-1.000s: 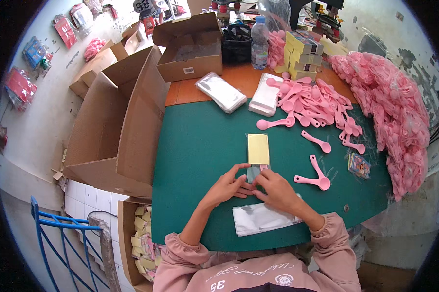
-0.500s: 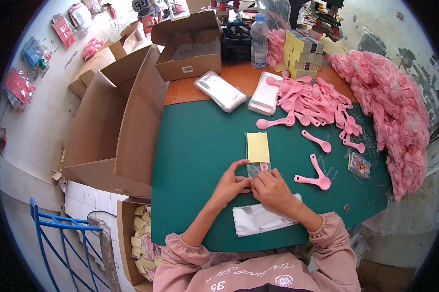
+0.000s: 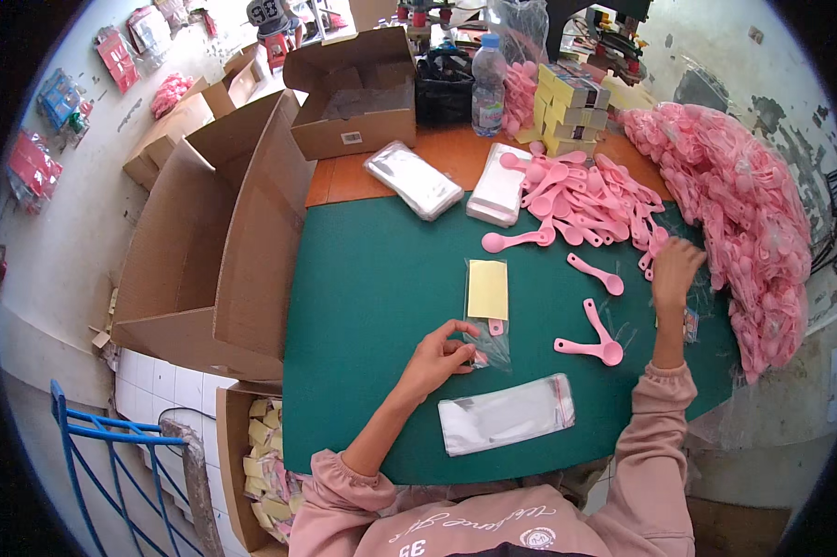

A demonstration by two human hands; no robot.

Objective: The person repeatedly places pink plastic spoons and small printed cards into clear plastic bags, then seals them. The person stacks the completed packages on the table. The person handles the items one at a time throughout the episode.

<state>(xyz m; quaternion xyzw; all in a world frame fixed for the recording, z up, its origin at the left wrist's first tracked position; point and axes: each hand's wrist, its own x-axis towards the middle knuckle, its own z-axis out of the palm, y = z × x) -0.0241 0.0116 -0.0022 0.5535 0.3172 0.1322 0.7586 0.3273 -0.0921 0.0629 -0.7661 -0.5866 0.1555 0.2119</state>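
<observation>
Clear packet [image 3: 498,349] — long axis fore-and-aft — yellow card [image 3: 488,290] at far end.

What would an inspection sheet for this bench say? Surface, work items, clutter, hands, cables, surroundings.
Surface: green mat on an orange-brown tabletop.
Work items: yellow card in a clear plastic sleeve, pink handle showing below it; loose pink measuring spoons; flat clear sleeves in front.
Clutter: water bottle, black bag, heap of bagged pink spoons.
Left hand: at the sleeve's lower left edge; grip unclear.
Right hand: beside the spoon pile's right side; contents hidden.
Cables: dark cables along the right wall.
Surroundings: open cardboard box, blue metal frame.
</observation>
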